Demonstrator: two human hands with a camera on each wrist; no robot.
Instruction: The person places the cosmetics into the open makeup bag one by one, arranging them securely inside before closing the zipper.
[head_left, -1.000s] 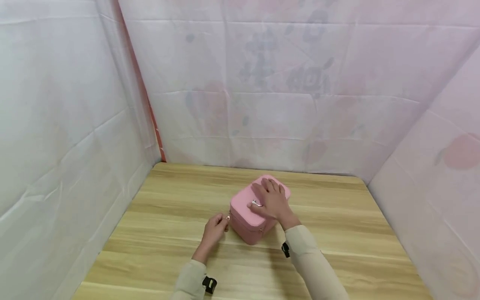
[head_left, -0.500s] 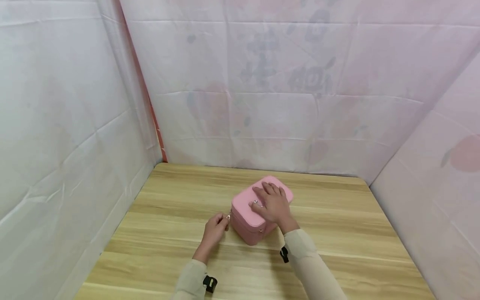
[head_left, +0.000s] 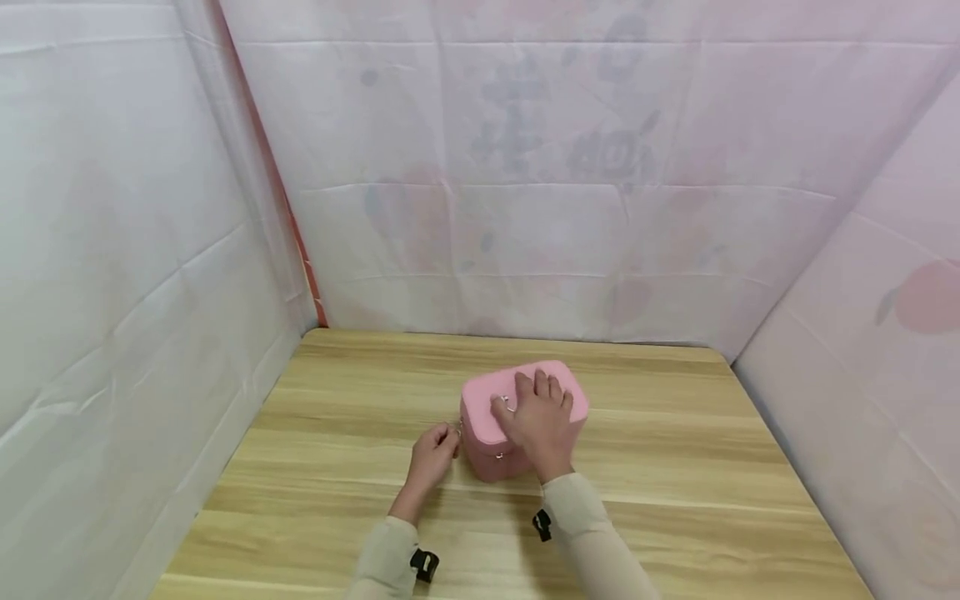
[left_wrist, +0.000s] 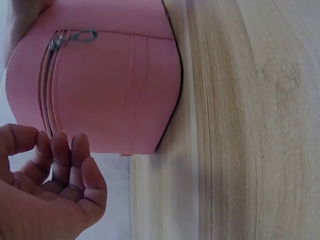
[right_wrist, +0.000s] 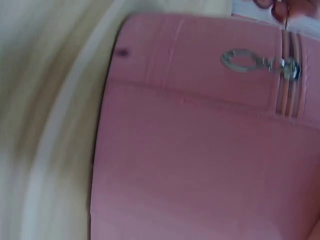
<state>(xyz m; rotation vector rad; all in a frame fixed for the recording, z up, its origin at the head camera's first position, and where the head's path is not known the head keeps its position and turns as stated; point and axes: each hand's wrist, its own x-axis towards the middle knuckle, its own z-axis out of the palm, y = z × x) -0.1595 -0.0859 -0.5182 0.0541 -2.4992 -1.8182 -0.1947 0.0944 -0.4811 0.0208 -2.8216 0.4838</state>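
Note:
A pink zip-up case [head_left: 480, 406] stands on the wooden table, its lid down. My right hand [head_left: 542, 423] rests on the lid with fingers spread, beside the small silver handle ornament [head_left: 507, 402]. At the case's left corner, my left hand [head_left: 432, 457] pinches a zipper pull between thumb and forefinger; the fingertips mostly hide it. A second zipper pull [left_wrist: 85, 35] with a ring end hangs on the side nearest me. In the right wrist view this ringed pull [right_wrist: 241, 60] lies close, with the left fingertips [right_wrist: 295, 7] at the top edge.
The wood-grain table [head_left: 337, 392] extends around the case on all sides. White cloth walls [head_left: 525, 233] with faint prints enclose the table at the back, left and right. A black strap [head_left: 425, 565] is on the left sleeve, another [head_left: 542, 525] on the right.
The case has turned clockwise under my right hand, its near side swinging left. My right wrist has shifted left with it. My left hand keeps its pinch at the case's left corner.

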